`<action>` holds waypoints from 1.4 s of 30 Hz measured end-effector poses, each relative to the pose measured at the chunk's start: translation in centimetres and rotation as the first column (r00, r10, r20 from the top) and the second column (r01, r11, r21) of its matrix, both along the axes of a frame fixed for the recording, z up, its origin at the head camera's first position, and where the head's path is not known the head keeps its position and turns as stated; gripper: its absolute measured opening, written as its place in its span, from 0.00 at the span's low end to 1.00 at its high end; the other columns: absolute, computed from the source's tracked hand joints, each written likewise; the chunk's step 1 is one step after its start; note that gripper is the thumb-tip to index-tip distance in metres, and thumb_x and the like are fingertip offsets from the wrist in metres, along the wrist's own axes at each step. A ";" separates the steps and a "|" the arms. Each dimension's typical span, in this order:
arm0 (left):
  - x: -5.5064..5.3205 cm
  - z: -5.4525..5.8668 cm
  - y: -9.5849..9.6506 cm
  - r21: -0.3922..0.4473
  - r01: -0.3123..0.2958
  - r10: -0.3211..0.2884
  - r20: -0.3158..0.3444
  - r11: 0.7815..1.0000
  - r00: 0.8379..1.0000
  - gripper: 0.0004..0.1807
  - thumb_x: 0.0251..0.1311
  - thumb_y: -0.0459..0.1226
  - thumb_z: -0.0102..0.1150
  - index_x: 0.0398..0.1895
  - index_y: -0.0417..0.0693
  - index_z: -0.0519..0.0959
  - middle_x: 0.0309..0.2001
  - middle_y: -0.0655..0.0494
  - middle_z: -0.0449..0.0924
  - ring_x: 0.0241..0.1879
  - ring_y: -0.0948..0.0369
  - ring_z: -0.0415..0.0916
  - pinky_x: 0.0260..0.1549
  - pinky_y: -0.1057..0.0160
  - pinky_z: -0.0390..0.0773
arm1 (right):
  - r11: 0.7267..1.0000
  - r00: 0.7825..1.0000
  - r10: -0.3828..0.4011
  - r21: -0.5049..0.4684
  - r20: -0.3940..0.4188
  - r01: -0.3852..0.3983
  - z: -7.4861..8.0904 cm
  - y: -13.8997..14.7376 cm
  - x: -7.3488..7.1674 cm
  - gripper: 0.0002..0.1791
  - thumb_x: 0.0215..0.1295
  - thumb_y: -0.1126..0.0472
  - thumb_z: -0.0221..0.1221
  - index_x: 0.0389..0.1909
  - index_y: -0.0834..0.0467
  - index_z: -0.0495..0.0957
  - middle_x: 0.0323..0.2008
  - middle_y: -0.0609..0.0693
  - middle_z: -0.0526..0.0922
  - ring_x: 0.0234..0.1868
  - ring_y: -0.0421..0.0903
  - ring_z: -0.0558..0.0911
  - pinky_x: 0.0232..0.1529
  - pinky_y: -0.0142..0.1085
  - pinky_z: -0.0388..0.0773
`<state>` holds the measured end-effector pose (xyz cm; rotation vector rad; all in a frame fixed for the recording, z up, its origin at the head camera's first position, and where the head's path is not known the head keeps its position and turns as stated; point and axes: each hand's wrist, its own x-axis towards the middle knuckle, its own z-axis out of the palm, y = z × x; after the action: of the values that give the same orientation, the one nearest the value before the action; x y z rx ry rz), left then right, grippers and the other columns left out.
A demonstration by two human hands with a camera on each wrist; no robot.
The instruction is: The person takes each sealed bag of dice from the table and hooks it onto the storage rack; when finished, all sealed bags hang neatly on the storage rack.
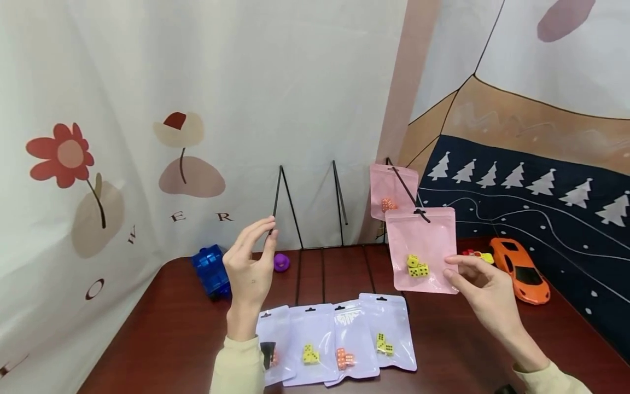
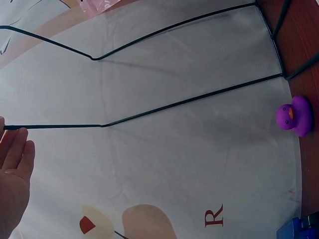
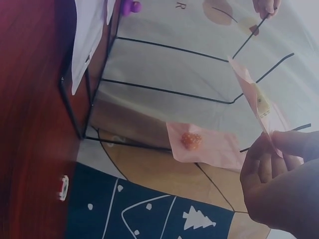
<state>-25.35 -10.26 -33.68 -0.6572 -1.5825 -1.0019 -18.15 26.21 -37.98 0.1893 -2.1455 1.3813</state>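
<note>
My left hand (image 1: 250, 265) pinches the front end of the leftmost prong of a black wire display rack (image 1: 289, 205). In my right hand (image 1: 484, 290), thumb and fingers pinch the right edge of a clear-front pink zip bag (image 1: 408, 235) with yellow dice (image 1: 417, 267) inside. This bag's top hole is at the tip of the rack's right prong (image 1: 406, 189), whose end shows in front of it. Farther back on that prong hangs another pink bag (image 3: 209, 144) with orange dice (image 3: 191, 141). The middle prong (image 1: 339, 191) carries nothing.
Several white zip bags (image 1: 310, 328) holding yellow or orange dice lie overlapping at the table's front. A blue toy (image 1: 210, 268) and a purple rubber duck (image 2: 295, 117) stand at the left. An orange toy car (image 1: 519, 271) sits at the right, before a printed curtain (image 1: 295, 82).
</note>
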 end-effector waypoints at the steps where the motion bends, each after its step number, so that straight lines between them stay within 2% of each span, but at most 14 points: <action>1: 0.0 0.1 0.0 -0.003 0.005 -0.005 0.000 1.000 1.000 0.15 0.46 0.18 0.66 0.39 0.34 0.83 0.43 0.46 0.83 0.44 0.52 0.81 0.49 0.65 0.76 | 1.000 1.000 -0.003 0.002 -0.001 0.003 -0.1 0.0 -0.1 0.14 0.57 0.72 0.65 0.45 0.65 0.80 0.29 0.46 0.82 0.28 0.39 0.75 0.24 0.26 0.71; 9: -0.1 0.3 0.5 0.001 0.033 -0.033 0.003 0.999 0.999 0.12 0.50 0.21 0.65 0.40 0.35 0.83 0.43 0.47 0.83 0.44 0.53 0.81 0.48 0.63 0.77 | 0.998 0.998 -0.052 0.037 0.032 0.051 -0.4 0.2 -0.7 0.14 0.58 0.68 0.65 0.47 0.64 0.80 0.29 0.45 0.81 0.29 0.39 0.73 0.26 0.25 0.71; 18: -0.1 0.3 0.6 0.010 0.024 -0.024 0.002 1.000 1.000 0.12 0.50 0.21 0.65 0.39 0.35 0.83 0.43 0.46 0.83 0.43 0.52 0.81 0.48 0.64 0.77 | 0.998 0.999 -0.041 0.047 -0.009 0.042 0.1 -0.1 -2.0 0.14 0.58 0.70 0.64 0.47 0.63 0.80 0.30 0.43 0.82 0.29 0.39 0.73 0.25 0.24 0.71; 23: -0.2 0.2 0.5 0.019 0.014 -0.014 -0.001 1.000 1.000 0.13 0.47 0.19 0.66 0.38 0.34 0.83 0.42 0.45 0.83 0.42 0.51 0.81 0.48 0.64 0.77 | 0.999 1.000 -0.019 0.030 -0.017 0.019 0.2 -0.3 -2.9 0.14 0.58 0.70 0.64 0.46 0.63 0.80 0.28 0.45 0.82 0.27 0.39 0.74 0.24 0.26 0.69; 32: -0.1 0.1 0.2 0.022 -0.002 0.002 0.013 1.000 1.000 0.14 0.46 0.18 0.66 0.38 0.34 0.83 0.43 0.45 0.83 0.43 0.51 0.81 0.48 0.64 0.77 | 0.998 1.000 -0.025 0.054 -0.009 0.025 0.3 -0.7 -4.0 0.13 0.60 0.67 0.64 0.47 0.61 0.80 0.28 0.50 0.82 0.27 0.40 0.73 0.23 0.26 0.68; 37: 0.0 0.3 0.0 0.023 -0.002 0.002 0.016 1.000 1.000 0.13 0.47 0.19 0.65 0.39 0.33 0.83 0.43 0.47 0.83 0.43 0.52 0.81 0.48 0.63 0.77 | 0.998 1.000 -0.023 0.059 -0.008 0.023 0.5 -1.1 -4.6 0.13 0.60 0.66 0.64 0.47 0.61 0.80 0.26 0.51 0.79 0.26 0.40 0.72 0.22 0.27 0.67; 42: 0.0 0.3 0.0 0.013 0.004 -0.004 0.021 1.000 1.000 0.13 0.49 0.20 0.64 0.39 0.34 0.83 0.44 0.47 0.83 0.43 0.52 0.81 0.48 0.62 0.77 | 0.998 1.000 -0.025 0.059 -0.005 0.025 0.5 -1.5 -5.2 0.14 0.61 0.65 0.63 0.48 0.62 0.80 0.30 0.53 0.81 0.28 0.39 0.73 0.22 0.27 0.67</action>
<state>-25.32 -10.31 -33.40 -0.6428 -1.5925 -1.0247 -23.33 24.68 -37.43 0.1870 -2.1795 1.3034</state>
